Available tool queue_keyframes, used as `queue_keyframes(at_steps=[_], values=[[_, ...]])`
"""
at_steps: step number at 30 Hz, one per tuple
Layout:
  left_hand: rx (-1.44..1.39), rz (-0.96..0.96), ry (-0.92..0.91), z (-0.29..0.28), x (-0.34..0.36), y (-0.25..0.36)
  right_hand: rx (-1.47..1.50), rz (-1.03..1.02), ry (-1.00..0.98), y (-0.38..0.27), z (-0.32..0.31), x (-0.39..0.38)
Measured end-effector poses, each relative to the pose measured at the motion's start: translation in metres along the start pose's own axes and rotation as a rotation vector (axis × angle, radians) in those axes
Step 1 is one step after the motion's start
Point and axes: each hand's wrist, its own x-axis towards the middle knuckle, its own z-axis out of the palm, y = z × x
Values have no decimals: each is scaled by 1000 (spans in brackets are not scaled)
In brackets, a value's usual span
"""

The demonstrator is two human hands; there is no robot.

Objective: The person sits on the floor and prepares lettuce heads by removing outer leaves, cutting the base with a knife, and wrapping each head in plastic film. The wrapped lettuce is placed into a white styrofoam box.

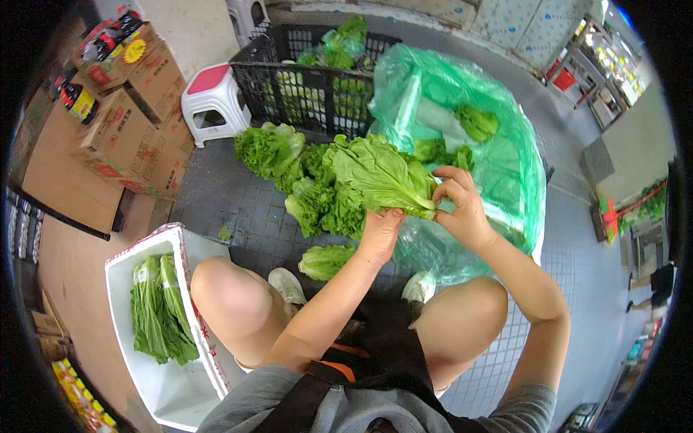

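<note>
A head of leafy green lettuce (379, 173) is held up in front of me, its stem end toward the right. My left hand (382, 232) grips it from below, the fingers mostly hidden under the leaves. At the stem end, my right hand (462, 206) pinches with bent fingers at the base of the leaves. Behind and below it, several more lettuces (271, 155) lie heaped on the dark tiled floor. One paler lettuce (326, 263) rests by itself near my shoes. To the right stands a container lined with a green plastic bag (516, 159), with loose leaves inside.
A black plastic crate (303, 97) with greens stands at the back, beside a white stool (214, 105) with a red top. Cardboard boxes (133, 141) are stacked at left. By my left knee sits a white foam box (115, 289) holding bundled leafy greens (160, 310).
</note>
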Motion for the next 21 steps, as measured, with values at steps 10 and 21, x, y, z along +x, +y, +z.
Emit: queue_keyframes(at_steps=[10,21], values=[[-111,142,-9,-7,15,59,181,17,-39,-35,41,27],[-424,95,17,-87,19,116,764,337,-81,-73,92,50]])
